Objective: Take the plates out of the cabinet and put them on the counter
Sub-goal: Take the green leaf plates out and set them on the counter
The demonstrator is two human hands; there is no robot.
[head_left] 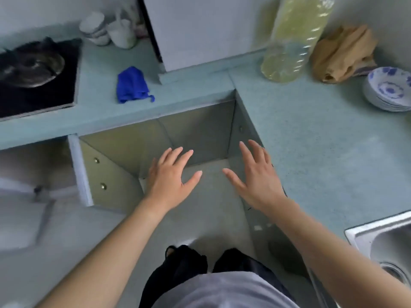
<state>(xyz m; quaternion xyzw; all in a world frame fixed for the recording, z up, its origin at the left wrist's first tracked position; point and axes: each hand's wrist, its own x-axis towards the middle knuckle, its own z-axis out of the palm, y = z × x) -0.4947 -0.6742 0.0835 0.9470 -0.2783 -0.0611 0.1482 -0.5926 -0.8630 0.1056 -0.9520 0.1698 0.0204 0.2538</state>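
A stack of white plates with blue flower patterns [388, 91] rests on the pale green counter [311, 138] at the far right edge. Both my hands hang in the air in front of the corner under the counter, over the floor. My left hand [171, 176] is open with fingers spread, holding nothing. My right hand [255, 176] is also open and holds nothing, close to the counter's front edge. The recess under the counter corner [195, 134] shows bare grey panels. No plates are visible inside it.
A blue cloth [132, 85] lies on the counter at the back. A black stove with a pan [33, 70] is at left, jars [106, 30] behind it. A large yellowish bottle [293, 38] and a brown bag [342, 54] stand at the back right. A steel sink [387, 247] is at lower right.
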